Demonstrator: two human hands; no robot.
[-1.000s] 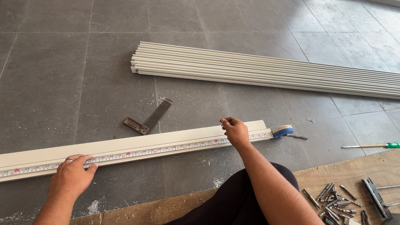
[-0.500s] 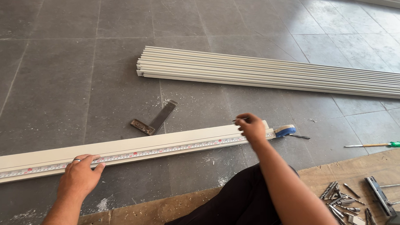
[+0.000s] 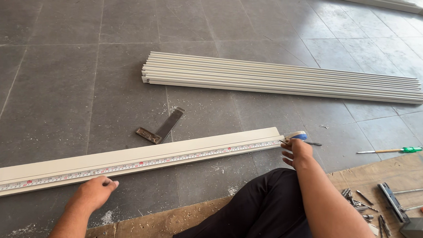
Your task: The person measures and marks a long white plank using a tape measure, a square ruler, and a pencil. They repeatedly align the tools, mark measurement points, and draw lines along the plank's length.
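Long white profile (image 3: 140,156) lies flat on the grey tiled floor, tape measure blade (image 3: 172,159) stretched along its near edge. Right hand (image 3: 295,152) at the profile's right end, fingers pinched shut on the tape measure case (image 3: 297,135). Left hand (image 3: 92,193) just below the profile's left part, fingers curled against the tape, grip otherwise empty. Profile looks stiff, light, smooth-faced, likely to slide; best held at both ends. Beyond it: a try square (image 3: 160,127), a stack of white profiles (image 3: 288,82). Since half a second ago, right hand has shifted to the very end; left hand has dropped slightly.
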